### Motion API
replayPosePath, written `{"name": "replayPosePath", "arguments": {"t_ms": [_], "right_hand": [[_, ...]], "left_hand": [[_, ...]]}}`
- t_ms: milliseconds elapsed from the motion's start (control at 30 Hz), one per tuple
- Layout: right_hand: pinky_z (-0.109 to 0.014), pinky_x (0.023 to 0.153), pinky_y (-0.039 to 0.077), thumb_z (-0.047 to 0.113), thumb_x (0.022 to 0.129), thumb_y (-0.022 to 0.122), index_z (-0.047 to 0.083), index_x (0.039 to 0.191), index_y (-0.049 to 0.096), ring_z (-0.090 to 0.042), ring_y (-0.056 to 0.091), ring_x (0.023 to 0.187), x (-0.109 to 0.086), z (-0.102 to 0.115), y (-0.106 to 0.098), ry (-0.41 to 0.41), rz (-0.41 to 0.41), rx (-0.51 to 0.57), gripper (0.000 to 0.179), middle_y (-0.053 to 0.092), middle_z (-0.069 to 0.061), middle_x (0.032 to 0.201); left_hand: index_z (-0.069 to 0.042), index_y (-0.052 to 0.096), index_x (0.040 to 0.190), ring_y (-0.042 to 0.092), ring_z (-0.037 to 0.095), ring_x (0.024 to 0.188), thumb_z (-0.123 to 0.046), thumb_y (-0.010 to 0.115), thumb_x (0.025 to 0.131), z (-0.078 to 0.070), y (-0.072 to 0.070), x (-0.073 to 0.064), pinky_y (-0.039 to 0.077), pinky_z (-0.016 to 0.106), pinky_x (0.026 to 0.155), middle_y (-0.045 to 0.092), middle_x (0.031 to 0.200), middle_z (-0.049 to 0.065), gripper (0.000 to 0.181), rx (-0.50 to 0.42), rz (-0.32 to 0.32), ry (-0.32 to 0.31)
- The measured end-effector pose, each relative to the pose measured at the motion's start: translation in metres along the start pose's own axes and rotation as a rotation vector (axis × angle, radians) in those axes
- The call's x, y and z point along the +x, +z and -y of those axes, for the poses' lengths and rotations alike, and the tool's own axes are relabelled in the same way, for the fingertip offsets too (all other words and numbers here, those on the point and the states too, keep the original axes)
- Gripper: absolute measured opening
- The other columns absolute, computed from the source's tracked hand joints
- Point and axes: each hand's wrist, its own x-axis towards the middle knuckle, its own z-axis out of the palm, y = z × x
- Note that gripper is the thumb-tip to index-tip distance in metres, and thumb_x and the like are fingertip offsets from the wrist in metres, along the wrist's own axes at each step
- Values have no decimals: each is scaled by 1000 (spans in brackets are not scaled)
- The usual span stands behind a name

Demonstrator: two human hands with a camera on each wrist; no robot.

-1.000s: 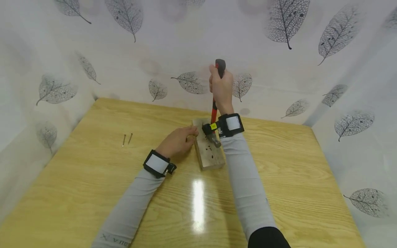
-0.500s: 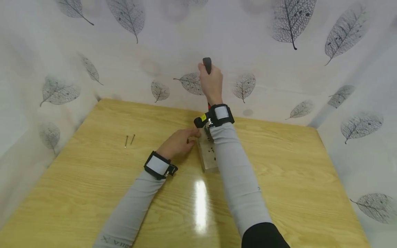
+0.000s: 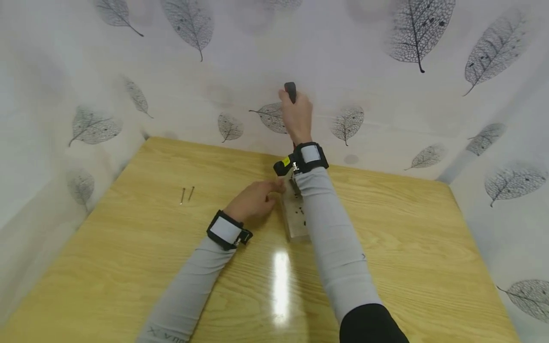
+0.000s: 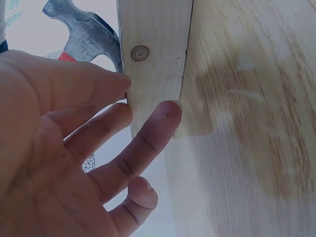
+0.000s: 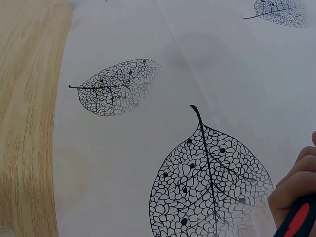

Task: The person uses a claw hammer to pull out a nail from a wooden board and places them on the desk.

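A pale wooden block point(image 3: 295, 226) with several dark holes or nail spots in its top lies on the table, partly covered by the right forearm. My left hand point(image 3: 256, 199) is at its left side, and in the left wrist view the fingertips rest at the block's edge with the fingers loosely extended. My right hand point(image 3: 298, 114) grips a claw hammer by its black and red handle point(image 3: 290, 91). The steel hammer head point(image 4: 89, 39) shows in the left wrist view, down against the block's top face. Whatever lies under the claw is hidden.
Two nails point(image 3: 182, 196) lie on the wood-grain table point(image 3: 171, 257), left of the block. Behind the table's far edge rises a pale wall covering point(image 3: 240, 62) printed with leaves, close beyond the right hand.
The right hand and hammer handle first moved left, and the forearm came to cover more of the block. Since then they hold nearly steady. The left hand stays at the block; the view shifts slightly.
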Motion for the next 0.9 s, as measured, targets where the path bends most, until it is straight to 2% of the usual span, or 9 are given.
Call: {"name": "replayPosePath", "arguments": {"t_ms": [233, 400, 667, 800, 900], "right_hand": [[-23, 40, 25, 33, 98, 51, 14, 66, 46, -8, 34, 42, -1, -3, -5, 11, -9, 40, 38, 42, 6, 51], [-23, 40, 24, 33, 98, 52, 14, 69, 48, -9, 33, 43, -1, -3, -6, 7, -45, 84, 35, 44, 5, 54], [-24, 43, 25, 31, 98, 53, 12, 73, 50, -11, 35, 45, -5, 4, -7, -58, -67, 136, 32, 45, 4, 57], [-24, 43, 25, 30, 98, 54, 11, 74, 51, -11, 35, 45, -10, 11, -10, -66, -68, 158, 31, 45, 4, 57], [-23, 44, 26, 25, 98, 53, 10, 75, 53, -11, 35, 45, -17, 14, -18, -108, -102, 188, 28, 47, 0, 57]], "left_hand": [[-11, 59, 134, 36, 20, 136, -11, 52, 95, -1, 3, 0, 32, 39, 114, 42, 151, 6, 40, 20, 23, 0], [-13, 59, 134, 38, 20, 135, -13, 53, 95, -1, 2, -1, 32, 40, 114, 42, 151, 4, 40, 25, 37, -7], [-15, 61, 133, 40, 19, 133, -9, 54, 92, -2, 1, -1, 37, 39, 111, 43, 150, 1, 42, 27, 32, -23], [-13, 61, 132, 45, 16, 127, -8, 55, 91, -4, 0, 0, 41, 38, 108, 50, 145, 3, 42, 18, 20, -23], [-13, 62, 130, 50, 17, 123, -6, 57, 90, -5, -1, 1, 43, 39, 105, 57, 138, 4, 41, 26, 4, -15]]}}
